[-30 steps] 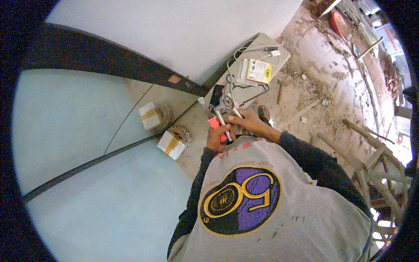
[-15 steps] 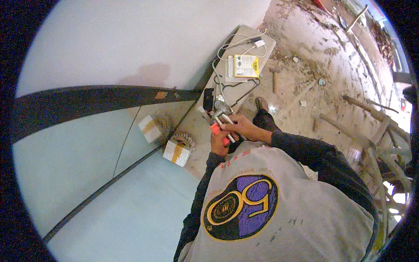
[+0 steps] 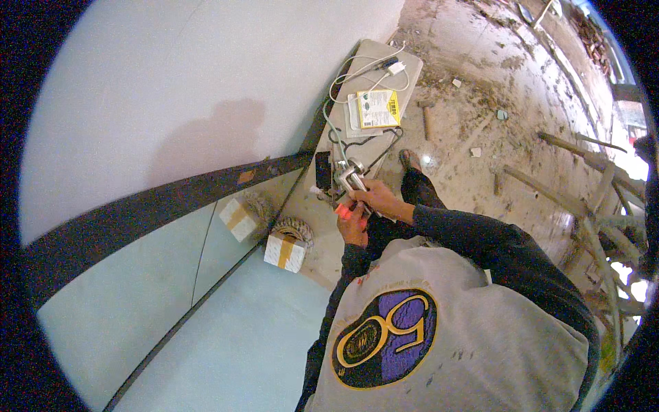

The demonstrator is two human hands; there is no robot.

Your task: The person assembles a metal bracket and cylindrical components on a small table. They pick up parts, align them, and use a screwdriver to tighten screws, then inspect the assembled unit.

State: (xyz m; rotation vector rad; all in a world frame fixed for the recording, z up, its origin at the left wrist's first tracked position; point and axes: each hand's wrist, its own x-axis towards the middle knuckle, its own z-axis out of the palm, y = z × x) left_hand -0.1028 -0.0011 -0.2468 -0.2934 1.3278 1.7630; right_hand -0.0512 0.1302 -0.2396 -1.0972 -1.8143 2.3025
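My right hand [image 3: 379,198] is closed round the bars of a silver metal tool [image 3: 351,175], whose exact kind I cannot make out. Just below it, my left hand [image 3: 354,225] is wrapped round a bright red-orange handle [image 3: 343,211]. The two hands almost touch, and how the handle meets the metal is hidden by fingers. A black flat rectangular object [image 3: 322,169] lies beside the tool on the narrow bench [image 3: 405,82]. From the tool's far side a pale green cord [image 3: 331,127] runs up the bench, next to a thin black cord [image 3: 384,147].
Farther along the bench lie a yellow-and-white box [image 3: 379,108] and a white cable with a plug [image 3: 396,68]. At left, a taped white box [image 3: 285,252] and a coil [image 3: 300,230] sit by a glossy panel [image 3: 158,254] that mirrors them. Rough wooden poles [image 3: 549,192] stand at right.
My view has shifted, so the wall and bench sit differently. Both hands keep their grips; the silver tool is turned a little, and less of the red-orange handle shows.
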